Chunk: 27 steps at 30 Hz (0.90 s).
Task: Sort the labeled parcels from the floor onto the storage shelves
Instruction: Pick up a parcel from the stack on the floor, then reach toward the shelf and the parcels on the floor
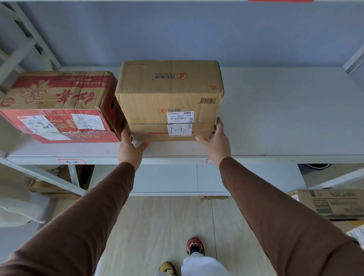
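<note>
A brown cardboard parcel [170, 96] with a white label marked "1-2" stands on the grey shelf [282, 114], near its front edge. My left hand [130, 145] holds its lower left corner, fingers along the side and thumb across the front. My right hand [216, 140] holds the lower right corner the same way. A red printed parcel [55, 107] sits on the same shelf, touching the brown one's left side.
The shelf to the right of the brown parcel is bare. A lower shelf [179, 180] runs below. On the floor at right lie a printed carton [338, 203] and a labelled parcel [361, 233]. White uprights [8, 63] stand at left.
</note>
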Motion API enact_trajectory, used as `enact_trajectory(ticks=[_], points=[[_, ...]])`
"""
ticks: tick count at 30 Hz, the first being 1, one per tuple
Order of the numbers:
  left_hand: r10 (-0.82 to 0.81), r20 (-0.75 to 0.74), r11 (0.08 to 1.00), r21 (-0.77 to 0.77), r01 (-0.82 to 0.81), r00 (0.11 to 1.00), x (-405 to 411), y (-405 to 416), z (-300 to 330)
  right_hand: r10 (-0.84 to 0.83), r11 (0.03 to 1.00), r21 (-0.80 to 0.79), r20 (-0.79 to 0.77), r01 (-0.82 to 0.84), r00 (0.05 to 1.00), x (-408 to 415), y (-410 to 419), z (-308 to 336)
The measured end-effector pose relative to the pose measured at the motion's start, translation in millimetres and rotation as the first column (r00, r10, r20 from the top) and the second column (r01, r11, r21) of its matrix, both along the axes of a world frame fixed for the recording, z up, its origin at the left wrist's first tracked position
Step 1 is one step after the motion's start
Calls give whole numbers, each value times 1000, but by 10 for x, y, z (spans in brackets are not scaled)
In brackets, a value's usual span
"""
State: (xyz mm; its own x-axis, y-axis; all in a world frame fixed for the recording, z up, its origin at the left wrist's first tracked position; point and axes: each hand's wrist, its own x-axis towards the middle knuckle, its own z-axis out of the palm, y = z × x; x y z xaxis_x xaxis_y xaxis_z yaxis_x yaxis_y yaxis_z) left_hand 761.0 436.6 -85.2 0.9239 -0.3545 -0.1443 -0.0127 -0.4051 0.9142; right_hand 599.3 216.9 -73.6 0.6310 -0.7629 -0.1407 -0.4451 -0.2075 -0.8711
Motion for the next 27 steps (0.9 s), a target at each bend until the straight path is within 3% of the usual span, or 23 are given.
enact_trajectory(ticks=[9, 16, 27], points=[[8, 32, 998, 67, -10, 999, -542, 116, -23, -16, 1000, -22, -11, 15, 1000, -520, 259, -45], [-195, 72, 975, 127, 185, 978, -1205, -90, -48, -60, 984, -170, -88, 44, 994, -1240, 425, -101], [-557, 66, 810, 262, 525, 828, -2809, -1174, -80, -213, 976, -84, -164, 201, 963, -3145, 80, -252]])
